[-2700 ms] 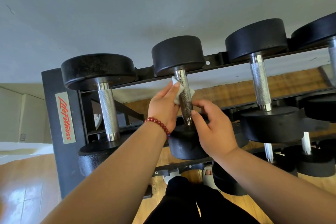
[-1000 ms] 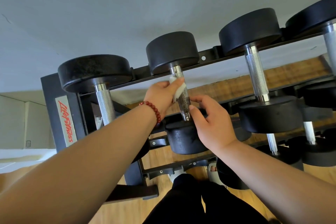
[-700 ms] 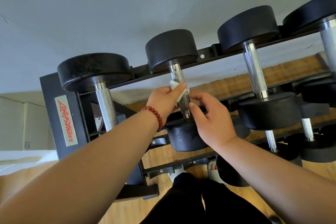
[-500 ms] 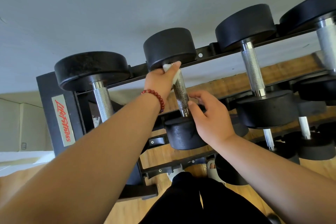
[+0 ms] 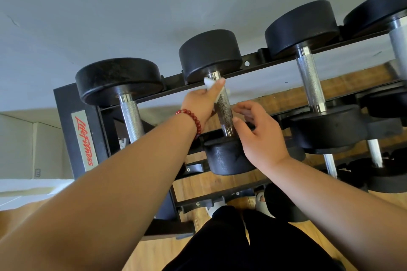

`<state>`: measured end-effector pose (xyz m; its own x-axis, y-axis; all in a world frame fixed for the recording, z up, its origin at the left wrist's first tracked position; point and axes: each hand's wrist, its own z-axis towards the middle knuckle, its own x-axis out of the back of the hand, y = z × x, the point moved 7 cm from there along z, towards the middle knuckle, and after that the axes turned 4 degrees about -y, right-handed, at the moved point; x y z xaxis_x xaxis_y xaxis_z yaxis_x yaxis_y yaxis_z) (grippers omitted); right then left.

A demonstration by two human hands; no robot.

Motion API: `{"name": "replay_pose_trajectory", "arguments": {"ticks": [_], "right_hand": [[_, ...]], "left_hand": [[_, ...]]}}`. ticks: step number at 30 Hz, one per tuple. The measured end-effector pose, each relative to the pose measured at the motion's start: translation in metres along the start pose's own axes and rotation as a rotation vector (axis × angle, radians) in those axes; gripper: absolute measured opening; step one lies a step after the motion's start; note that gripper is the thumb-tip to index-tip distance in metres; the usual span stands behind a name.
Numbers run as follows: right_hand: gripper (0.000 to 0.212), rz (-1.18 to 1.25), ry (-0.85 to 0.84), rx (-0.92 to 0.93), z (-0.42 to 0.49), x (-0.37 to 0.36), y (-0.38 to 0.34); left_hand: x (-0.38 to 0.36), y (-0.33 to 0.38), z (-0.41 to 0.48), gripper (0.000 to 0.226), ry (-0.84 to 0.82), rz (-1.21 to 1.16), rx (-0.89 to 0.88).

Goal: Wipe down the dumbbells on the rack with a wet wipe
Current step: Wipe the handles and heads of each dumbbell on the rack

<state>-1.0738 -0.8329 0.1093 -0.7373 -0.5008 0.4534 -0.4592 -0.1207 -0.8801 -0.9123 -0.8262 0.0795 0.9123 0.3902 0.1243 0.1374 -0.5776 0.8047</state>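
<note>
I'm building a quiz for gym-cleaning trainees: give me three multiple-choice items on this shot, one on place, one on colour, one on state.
1. The wipe is: A. on the handle by the far head B. on the near head C. on the floor
2. The bracelet is: A. blue B. red C. green
3. The left hand: A. hangs empty B. lifts a dumbbell C. holds the wipe
1 A, it lies under the far head; 2 B, red beads; 3 C, it presses wipe to handle.

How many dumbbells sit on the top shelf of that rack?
4 dumbbells: one far left, one being wiped, one right of it, one cut off at the right edge; more may lie beyond.
</note>
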Motion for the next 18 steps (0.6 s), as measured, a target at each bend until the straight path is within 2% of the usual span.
{"name": "replay_pose_trajectory", "arguments": {"ticks": [3, 6, 8, 12, 14, 16, 18], "right_hand": [[0.04, 0.017, 0.002, 0.01, 0.001, 0.0, 0.002], [0.041, 0.019, -0.009, 0.015, 0.002, -0.001, 0.003], [0.041, 0.016, -0.011, 0.011, 0.003, -0.001, 0.003], [0.04, 0.016, -0.002, 0.019, 0.003, -0.001, 0.004], [0.038, 0.002, 0.005, 0.027, 0.002, 0.0, 0.004], [0.038, -0.006, 0.009, 0.033, 0.001, 0.001, 0.004], [0.037, -0.018, 0.0, 0.025, 0.001, 0.001, 0.005]], "left_hand": [[-0.002, -0.014, -0.007, 0.065, -0.069, 0.21, 0.026], [0.0, -0.013, -0.01, 0.054, -0.052, 0.265, 0.004], [0.0, -0.004, -0.006, 0.053, -0.047, 0.191, -0.023], [-0.007, -0.006, -0.006, 0.068, -0.067, -0.005, 0.004], [-0.016, -0.024, -0.011, 0.06, -0.135, -0.102, 0.067], [-0.018, -0.037, -0.015, 0.048, -0.145, -0.079, 0.101], [-0.015, -0.037, -0.014, 0.064, -0.117, -0.048, 0.097]]}}
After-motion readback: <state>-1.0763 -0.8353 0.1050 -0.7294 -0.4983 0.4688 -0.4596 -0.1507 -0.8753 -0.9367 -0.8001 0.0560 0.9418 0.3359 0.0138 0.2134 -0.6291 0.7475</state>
